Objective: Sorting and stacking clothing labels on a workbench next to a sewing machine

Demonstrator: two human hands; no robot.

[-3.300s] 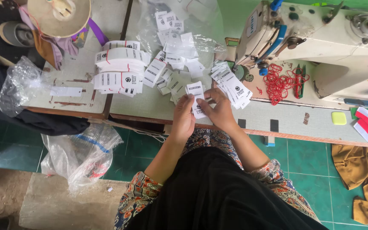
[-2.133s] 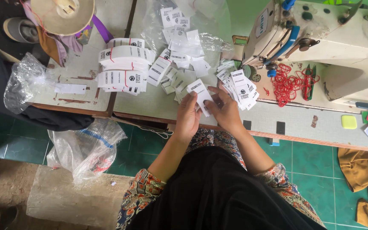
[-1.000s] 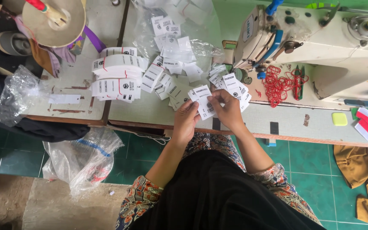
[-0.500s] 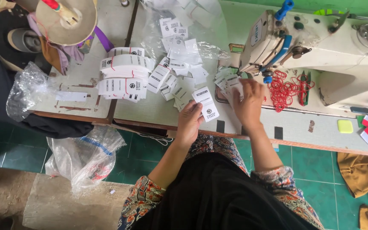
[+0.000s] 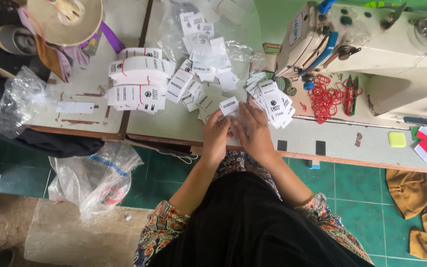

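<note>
Both hands are close together at the front edge of the pale, worn bench (image 5: 184,123), right in front of the person. The left hand (image 5: 217,134) and right hand (image 5: 253,129) are pinching a small white rectangular printed tag (image 5: 229,105) between their fingertips, so both are closed on it rather than spread flat. The tag sits just above the fingers, near the bench surface, tilted a bit, with its long axis running roughly left-right and its printed face up toward the camera.

Just right of the right hand there's a fanned pile of the same white tags (image 5: 273,101), and more loose ones on a clear plastic sheet (image 5: 208,49) further back. To the left, a bundled stack of white tags tied with red bands (image 5: 137,84). A cream sewing machine (image 5: 371,44) sits at the right, with a tangle of red rubber bands (image 5: 324,96) beside it. A clear plastic bag (image 5: 97,180) hangs below the bench edge.
</note>
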